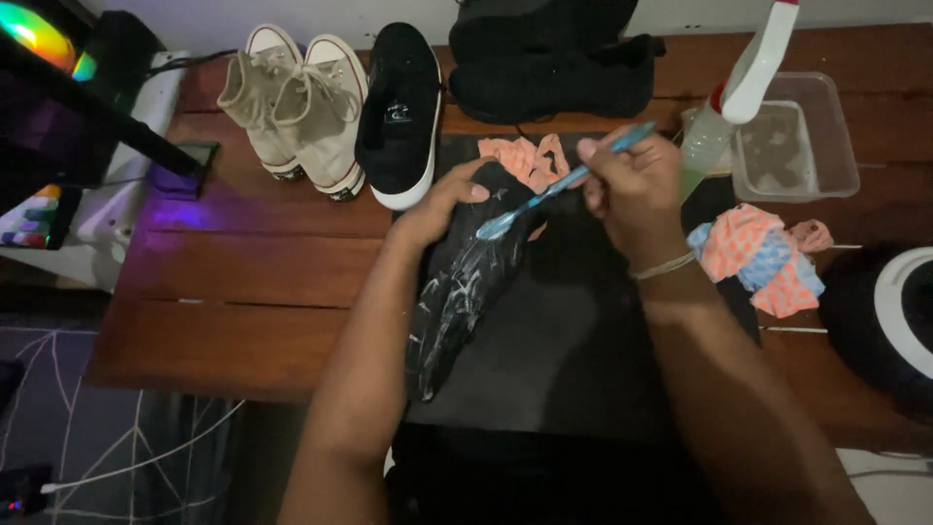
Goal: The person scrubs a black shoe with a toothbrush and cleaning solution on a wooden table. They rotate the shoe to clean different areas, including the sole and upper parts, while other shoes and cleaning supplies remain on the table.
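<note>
Black shoe (466, 292), sole up with white streaks, on a dark mat (583, 360) mid-tabletop. Left hand (442, 206) fingers clamped on its far end. Right hand (632, 185) fingers pinched on one blue toothbrush (559, 185), bristles at the shoe. Far left: two beige high-tops (296, 107), one black sneaker (400, 112) (two rags, one spray bottle (739, 87) right).

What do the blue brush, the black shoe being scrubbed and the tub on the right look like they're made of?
The toothbrush looks like translucent blue plastic, glossy along its handle. The black shoe seems cloth or canvas, matte where dry and streaked with white foam. The tub looks like clear plastic: the wooden table shows through its walls.
</note>
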